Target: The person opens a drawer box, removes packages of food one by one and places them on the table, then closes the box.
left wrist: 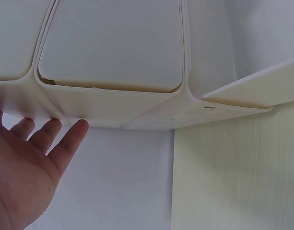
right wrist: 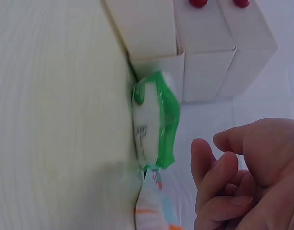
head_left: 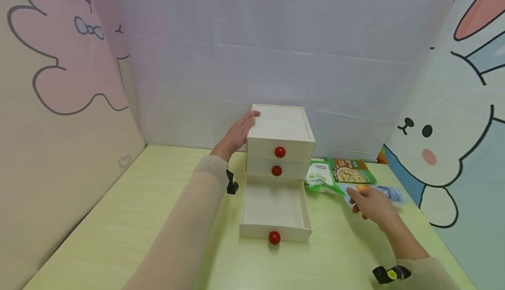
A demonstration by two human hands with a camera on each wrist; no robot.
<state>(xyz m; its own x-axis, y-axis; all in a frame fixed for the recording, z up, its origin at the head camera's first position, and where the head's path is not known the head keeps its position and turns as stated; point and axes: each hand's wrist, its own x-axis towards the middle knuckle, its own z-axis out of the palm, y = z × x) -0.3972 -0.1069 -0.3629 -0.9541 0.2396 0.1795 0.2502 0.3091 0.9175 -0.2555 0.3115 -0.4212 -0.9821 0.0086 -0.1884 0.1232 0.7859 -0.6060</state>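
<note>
A white cabinet (head_left: 282, 123) of three stacked drawers with red knobs stands on the table. Its bottom drawer (head_left: 274, 202) is pulled out toward me; the upper two are closed. My left hand (head_left: 236, 134) rests against the cabinet's left side near the top, fingers extended, as the left wrist view also shows. To the right of the cabinet, my right hand (head_left: 372, 204) hovers by a blue-and-white packet (head_left: 394, 193), fingers loosely bent and holding nothing. A green-and-white bag (right wrist: 154, 124) lies beside the cabinet, and a brown-and-green packet (head_left: 351, 171) lies behind.
The pale wooden table (head_left: 158, 211) meets a white cloth backdrop (head_left: 276, 40) behind the cabinet. Cartoon-printed side walls stand left and right, a pink figure (head_left: 83, 79) on one and a white rabbit (head_left: 446, 150) on the other.
</note>
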